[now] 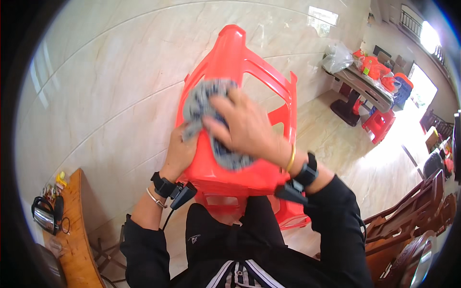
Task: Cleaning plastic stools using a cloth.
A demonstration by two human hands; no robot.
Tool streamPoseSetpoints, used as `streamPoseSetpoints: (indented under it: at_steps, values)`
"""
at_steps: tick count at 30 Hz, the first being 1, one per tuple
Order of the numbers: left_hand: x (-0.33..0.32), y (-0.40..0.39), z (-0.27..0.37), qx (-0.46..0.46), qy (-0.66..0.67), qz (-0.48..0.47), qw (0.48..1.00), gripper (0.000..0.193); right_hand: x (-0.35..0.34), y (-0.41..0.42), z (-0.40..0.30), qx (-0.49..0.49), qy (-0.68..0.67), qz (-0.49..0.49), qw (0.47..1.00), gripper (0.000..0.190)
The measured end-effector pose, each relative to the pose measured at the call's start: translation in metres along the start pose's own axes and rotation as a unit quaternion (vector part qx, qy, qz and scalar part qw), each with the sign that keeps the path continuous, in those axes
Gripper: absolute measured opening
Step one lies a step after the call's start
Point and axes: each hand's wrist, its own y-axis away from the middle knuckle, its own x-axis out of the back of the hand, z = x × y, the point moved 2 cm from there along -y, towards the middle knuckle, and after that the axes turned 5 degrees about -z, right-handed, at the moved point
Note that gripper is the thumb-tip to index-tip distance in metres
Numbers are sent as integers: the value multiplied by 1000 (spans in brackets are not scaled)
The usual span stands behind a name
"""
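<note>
A red plastic stool lies tipped in front of me, its legs pointing away towards the wall. My right hand presses a grey and blue patterned cloth onto the stool, its fingers slightly blurred. At the stool's left side, my left hand grips its edge, with a corner of the cloth over the fingertips. Under it, near my knees, is more red plastic, partly hidden.
A wooden table with a metal kettle stands at left. At the upper right, a table bears plastic bags, with a red stool beside it. Carved wooden furniture is at right; a marbled wall rises ahead.
</note>
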Motion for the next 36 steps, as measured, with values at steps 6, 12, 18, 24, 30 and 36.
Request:
streamPoseSetpoints:
  at_steps: [6,12,18,24,30,36]
  values:
    - [-14,13,35,9,14,29,999,48,24,-51,108,-150,69,100,981,36]
    - [-1,37,34,10,139,45,989,50,38,63,216,-385,102,48,916,47]
    - [-29,28,56,-84,15,-7,996,50,61,37,194,-333,84,74,936,50]
    - [-22,53,56,2,26,-13,1000,50,54,-34,108,-227,78,108,965,43]
    - [-6,65,43,-7,69,58,996,48,32,61,199,-309,70,120,941,38]
    - [15,56,37,26,117,47,992,44,31,105,211,-352,-431,255,791,36]
